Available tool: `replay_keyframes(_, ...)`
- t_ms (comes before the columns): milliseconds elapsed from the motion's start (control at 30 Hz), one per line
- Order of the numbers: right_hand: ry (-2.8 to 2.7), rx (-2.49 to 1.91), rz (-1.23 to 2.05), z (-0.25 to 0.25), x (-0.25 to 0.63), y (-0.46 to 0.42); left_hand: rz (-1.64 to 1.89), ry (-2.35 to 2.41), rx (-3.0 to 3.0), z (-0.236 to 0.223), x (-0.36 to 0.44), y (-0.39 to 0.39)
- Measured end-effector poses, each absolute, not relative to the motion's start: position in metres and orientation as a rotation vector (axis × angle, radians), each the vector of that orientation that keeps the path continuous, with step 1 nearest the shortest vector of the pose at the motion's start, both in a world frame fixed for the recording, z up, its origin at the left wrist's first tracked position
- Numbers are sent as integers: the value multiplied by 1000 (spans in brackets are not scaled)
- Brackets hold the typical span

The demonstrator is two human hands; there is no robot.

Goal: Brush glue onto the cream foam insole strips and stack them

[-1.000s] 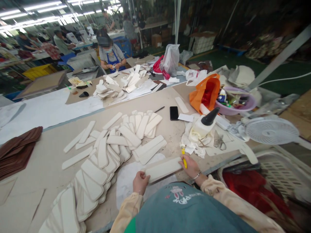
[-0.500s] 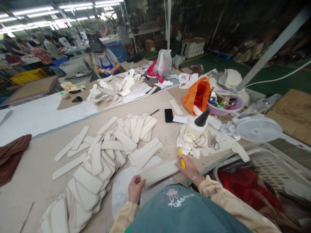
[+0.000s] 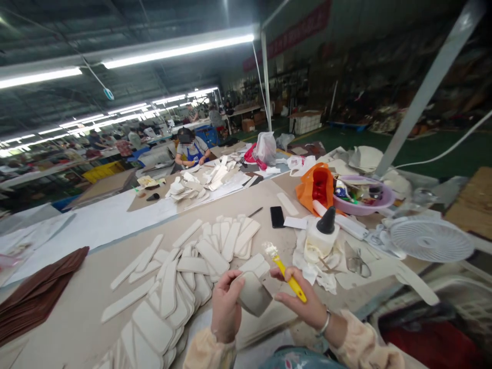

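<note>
My left hand [image 3: 226, 305] pinches a pale grey, round-cornered flat piece [image 3: 254, 296] between thumb and fingers, tilted up off the table. Close by on the right, my right hand [image 3: 309, 305] is closed around the yellow handle of a brush [image 3: 295, 288]. White paste clings to the brush head, which points up and away. The right fingertips are near the piece's right edge; I cannot tell whether they touch it. A fanned pile of cream strips [image 3: 171, 292] spreads left of my hands. Beyond the brush stands a white bottle with a black cone cap [image 3: 321, 241].
Scissors [image 3: 359, 264] lie right of the bottle, near a white fan [image 3: 430, 238]. Behind are a phone [image 3: 277, 217], an orange bag [image 3: 307, 189] and a purple basin [image 3: 378, 205]. Brown pieces [image 3: 42, 292] are stacked at left. A co-worker [image 3: 192, 148] sits across the table.
My left hand has raised the piece from the table and tilted it. My right hand has come off its right end and turned the brush head up and left. The view has tipped upward.
</note>
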State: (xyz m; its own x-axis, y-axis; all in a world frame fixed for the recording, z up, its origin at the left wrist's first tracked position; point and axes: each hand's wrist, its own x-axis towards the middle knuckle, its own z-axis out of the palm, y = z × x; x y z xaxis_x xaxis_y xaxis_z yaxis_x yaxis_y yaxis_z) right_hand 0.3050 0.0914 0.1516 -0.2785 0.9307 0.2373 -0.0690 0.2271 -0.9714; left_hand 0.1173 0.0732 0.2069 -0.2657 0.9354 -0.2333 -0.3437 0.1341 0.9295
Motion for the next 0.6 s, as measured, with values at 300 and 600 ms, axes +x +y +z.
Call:
replay_keyframes(300,-1083,-680,1299,213,284,100,1515,1232,756,234,152,91)
replay_keyframes(600,-1035,-720,1216,224,311,99,1414,1285,962,234,192,75)
